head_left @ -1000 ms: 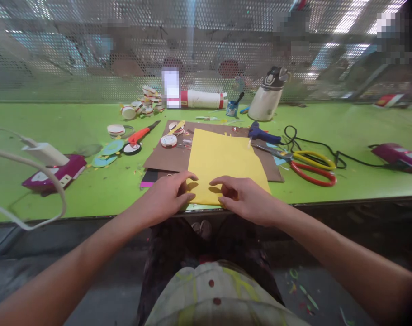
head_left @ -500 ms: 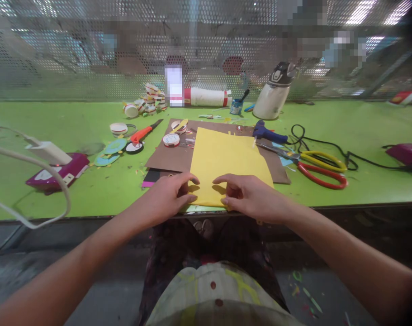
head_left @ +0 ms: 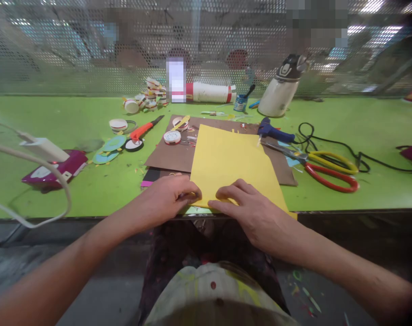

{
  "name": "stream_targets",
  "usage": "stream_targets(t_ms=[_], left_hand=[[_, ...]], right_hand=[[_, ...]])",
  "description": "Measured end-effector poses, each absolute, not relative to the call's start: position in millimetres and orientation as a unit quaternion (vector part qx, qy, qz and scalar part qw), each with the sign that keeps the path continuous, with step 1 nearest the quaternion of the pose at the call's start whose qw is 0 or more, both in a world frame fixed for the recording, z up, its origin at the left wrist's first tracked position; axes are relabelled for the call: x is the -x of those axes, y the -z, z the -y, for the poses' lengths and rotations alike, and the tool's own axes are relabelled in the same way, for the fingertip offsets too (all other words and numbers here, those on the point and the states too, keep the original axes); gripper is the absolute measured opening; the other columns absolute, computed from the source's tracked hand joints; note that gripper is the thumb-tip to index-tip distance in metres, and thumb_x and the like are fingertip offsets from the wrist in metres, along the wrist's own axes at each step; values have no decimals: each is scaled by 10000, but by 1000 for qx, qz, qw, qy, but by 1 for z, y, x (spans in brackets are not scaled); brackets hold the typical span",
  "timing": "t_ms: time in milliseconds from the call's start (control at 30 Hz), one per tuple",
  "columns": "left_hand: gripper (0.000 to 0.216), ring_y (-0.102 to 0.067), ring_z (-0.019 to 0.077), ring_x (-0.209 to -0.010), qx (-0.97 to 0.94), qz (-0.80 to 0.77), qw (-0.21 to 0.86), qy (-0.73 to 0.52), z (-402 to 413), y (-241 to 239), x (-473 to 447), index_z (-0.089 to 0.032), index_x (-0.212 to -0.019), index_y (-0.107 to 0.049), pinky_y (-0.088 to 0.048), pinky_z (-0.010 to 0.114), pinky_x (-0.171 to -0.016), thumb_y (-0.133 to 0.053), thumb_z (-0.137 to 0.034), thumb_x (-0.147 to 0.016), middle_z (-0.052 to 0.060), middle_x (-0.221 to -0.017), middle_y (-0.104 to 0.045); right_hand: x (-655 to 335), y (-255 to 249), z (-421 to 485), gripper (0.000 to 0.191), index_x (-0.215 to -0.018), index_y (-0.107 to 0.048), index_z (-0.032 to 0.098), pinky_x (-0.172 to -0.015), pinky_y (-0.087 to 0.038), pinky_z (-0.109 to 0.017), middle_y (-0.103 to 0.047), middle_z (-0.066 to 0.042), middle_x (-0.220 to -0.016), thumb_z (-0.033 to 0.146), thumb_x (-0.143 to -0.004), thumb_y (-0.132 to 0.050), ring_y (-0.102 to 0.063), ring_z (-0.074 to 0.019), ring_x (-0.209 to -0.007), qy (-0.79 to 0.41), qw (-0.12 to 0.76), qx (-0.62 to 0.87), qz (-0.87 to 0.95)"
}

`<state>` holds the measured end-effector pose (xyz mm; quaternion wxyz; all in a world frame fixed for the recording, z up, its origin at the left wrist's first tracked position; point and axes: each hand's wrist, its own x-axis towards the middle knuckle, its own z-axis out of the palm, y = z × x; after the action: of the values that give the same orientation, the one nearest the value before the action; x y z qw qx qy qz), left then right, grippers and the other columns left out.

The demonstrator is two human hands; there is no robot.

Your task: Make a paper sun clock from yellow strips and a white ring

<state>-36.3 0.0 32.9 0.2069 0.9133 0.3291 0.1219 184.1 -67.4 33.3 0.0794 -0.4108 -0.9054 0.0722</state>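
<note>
A yellow sheet (head_left: 233,158), paper or thin foam, lies before me with its near edge at the table's front. My left hand (head_left: 170,194) pinches the near left corner between thumb and curled fingers. At the middle of that edge, my right hand (head_left: 248,203) has its fingers bent over the sheet and its thumb along the rim, gripping the turned-up edge. The sheet's near right corner pokes out past the right wrist. Underneath is a brown board (head_left: 165,156). Scissors (head_left: 331,170) with red and yellow handles touch the sheet's right side, beside a blue glue gun (head_left: 277,132).
Left on the green table (head_left: 100,199) are a purple power strip (head_left: 59,170), an orange-handled knife (head_left: 141,132) and light-blue discs (head_left: 114,143). A white roll (head_left: 210,92), a small blue jar (head_left: 240,103) and a flask (head_left: 278,93) stand behind. A cord trails right.
My right hand has slid left along the near edge, closer to my left hand, and its wrist has dropped. The sheet's near right corner now shows. The view has shifted slightly.
</note>
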Motion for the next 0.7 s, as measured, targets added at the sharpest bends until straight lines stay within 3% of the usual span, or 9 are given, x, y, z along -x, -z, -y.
stream_targets(t_ms=[333, 467, 567, 700], left_hand=[[176, -500, 160, -788, -921, -333, 156, -125, 6, -28, 38, -204, -868, -656, -368, 265, -672, -481, -180, -868, 23, -781, -570], [209, -483, 199, -899, -921, -343, 58, -175, 19, -24, 36, -180, -859, -661, -409, 336, -758, -454, -170, -880, 79, -972, -543], [234, -437, 248, -1023, -934, -310, -7, -177, 35, -21, 33, -159, -964, -638, -429, 376, -807, -445, -85, -854, 110, -1101, -520], [265, -460, 253, -989, -949, -264, -32, -170, 57, -14, 30, -83, -1068, -588, -439, 399, -850, -469, -61, -832, 130, -1048, -559]], right_hand=[[-190, -18, 71, 587, -1212, -538, 176, -817, -413, -423, -518, -123, -1196, -56, -677, -468, -405, -256, -994, -52, 104, 403, 908], [-188, -20, 74, 575, -1241, -519, 166, -829, -411, -444, -514, -129, -1219, -34, -703, -479, -412, -265, -1015, -43, 99, 399, 911], [-187, -20, 76, 558, -1238, -520, 171, -829, -418, -447, -524, -125, -1211, -23, -716, -480, -421, -267, -1014, -41, 101, 401, 909], [-188, -16, 77, 542, -1234, -518, 146, -849, -423, -480, -520, -142, -1225, -18, -720, -466, -422, -284, -1040, -27, 116, 397, 910]])
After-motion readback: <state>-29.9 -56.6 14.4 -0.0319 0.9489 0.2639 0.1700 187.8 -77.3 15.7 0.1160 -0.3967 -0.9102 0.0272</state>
